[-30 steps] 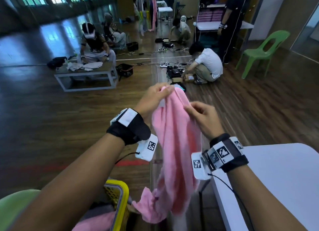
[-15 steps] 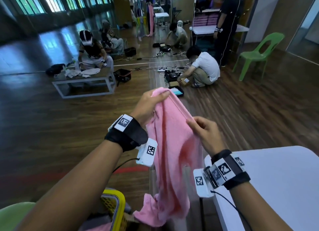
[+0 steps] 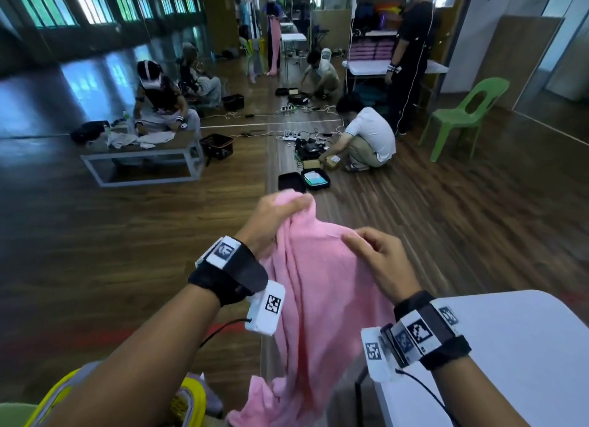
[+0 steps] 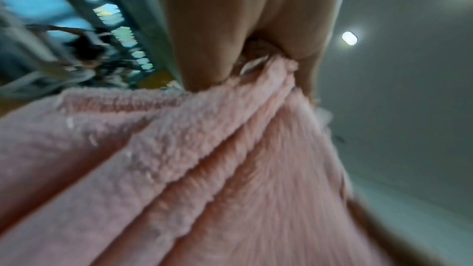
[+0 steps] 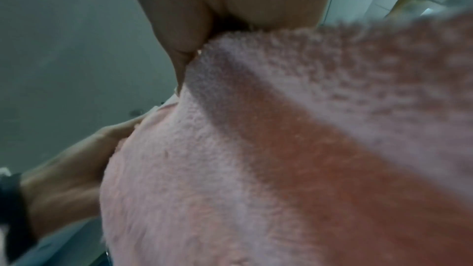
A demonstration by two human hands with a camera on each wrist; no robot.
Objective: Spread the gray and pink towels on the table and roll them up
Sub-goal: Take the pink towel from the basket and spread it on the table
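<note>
A pink towel [image 3: 318,299] hangs in the air between my two hands, in front of the white table [image 3: 526,347]. My left hand [image 3: 280,213] grips its top corner, bunched in the fingers; the left wrist view shows folds of the towel [image 4: 204,169] running down from that grip. My right hand [image 3: 369,251] pinches the top edge a little to the right and lower; the towel [image 5: 281,149] fills the right wrist view. The towel's lower end droops near the basket. No gray towel can be made out.
A yellow basket [image 3: 191,401] stands at the bottom left beside a green chair edge [image 3: 12,414]. Several people sit or crouch on the wooden floor ahead, near a low bench [image 3: 143,159], cables and an open case [image 3: 302,181]. A green chair [image 3: 462,114] stands at right.
Both hands have come lower and moved apart along the towel's top edge, so the pink towel hangs wider than before. The view has tilted down slightly.
</note>
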